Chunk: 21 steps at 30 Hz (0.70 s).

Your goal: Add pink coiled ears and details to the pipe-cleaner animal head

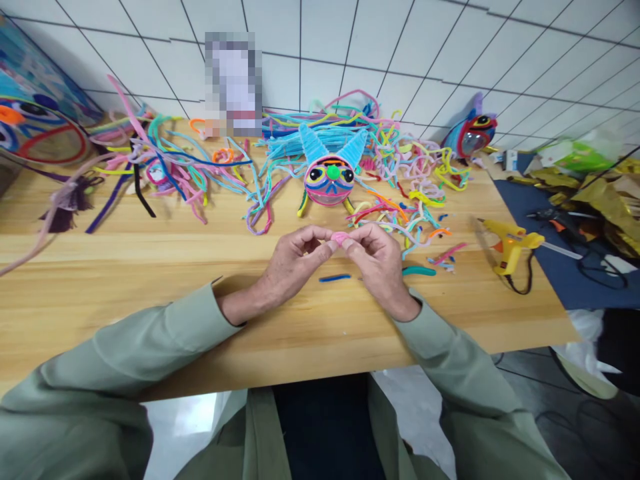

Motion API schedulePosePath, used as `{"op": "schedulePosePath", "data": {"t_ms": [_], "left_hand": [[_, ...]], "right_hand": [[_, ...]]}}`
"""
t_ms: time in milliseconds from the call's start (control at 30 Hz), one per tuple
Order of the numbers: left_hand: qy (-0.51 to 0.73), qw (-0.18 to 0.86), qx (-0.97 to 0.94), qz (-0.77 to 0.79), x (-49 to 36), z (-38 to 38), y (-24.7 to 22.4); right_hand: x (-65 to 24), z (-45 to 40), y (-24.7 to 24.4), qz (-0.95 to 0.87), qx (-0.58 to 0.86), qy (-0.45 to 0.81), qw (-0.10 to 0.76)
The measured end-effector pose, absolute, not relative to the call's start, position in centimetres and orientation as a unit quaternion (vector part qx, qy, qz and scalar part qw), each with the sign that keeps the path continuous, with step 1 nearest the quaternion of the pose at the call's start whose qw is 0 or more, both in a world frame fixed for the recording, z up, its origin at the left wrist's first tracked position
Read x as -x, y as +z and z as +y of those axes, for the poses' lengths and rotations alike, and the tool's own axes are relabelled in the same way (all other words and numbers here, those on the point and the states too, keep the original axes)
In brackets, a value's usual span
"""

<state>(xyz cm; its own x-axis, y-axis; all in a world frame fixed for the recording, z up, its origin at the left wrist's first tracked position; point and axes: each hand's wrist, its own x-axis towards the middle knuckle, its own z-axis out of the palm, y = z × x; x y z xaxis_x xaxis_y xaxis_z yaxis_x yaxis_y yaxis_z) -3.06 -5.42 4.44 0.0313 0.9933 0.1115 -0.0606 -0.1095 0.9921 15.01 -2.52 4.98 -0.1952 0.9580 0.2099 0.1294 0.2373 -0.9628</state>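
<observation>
Between my fingertips is a small pink coil of pipe cleaner (pixel 339 237), pinched from both sides. My left hand (pixel 303 262) grips its left edge with thumb and forefinger, and my right hand (pixel 376 265) holds its right edge the same way. Just beyond them stands a pipe-cleaner animal head (pixel 329 179) with blue ears, round dark eyes and a green nose. A short blue pipe-cleaner piece (pixel 335 277) lies on the table between my wrists. Beside my right hand rests a teal-handled tool (pixel 419 271), its other end hidden by the hand.
Loose coloured pipe cleaners (pixel 280 143) heap along the wall. A yellow glue gun (pixel 513 244) lies at the right of the wooden table (pixel 125 320), near a black glue gun (pixel 565 223). Another animal head (pixel 473 135) sits back right; a larger one (pixel 45 130) is far left.
</observation>
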Motion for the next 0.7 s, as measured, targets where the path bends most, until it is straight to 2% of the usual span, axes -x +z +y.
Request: {"op": "schedulePosePath", "data": {"t_ms": [467,700], "left_hand": [[0.556,0.528,-0.465,0.442,2.9,-5.0,4.5],[0.567,0.514,-0.458,0.453,3.1,-4.5,3.9]], "right_hand": [[-15.1,-2.2,4.9,-0.625,0.409,0.49,0.449],[-19.4,-2.6,6.0,-0.591,0.469,0.436,0.491]]}}
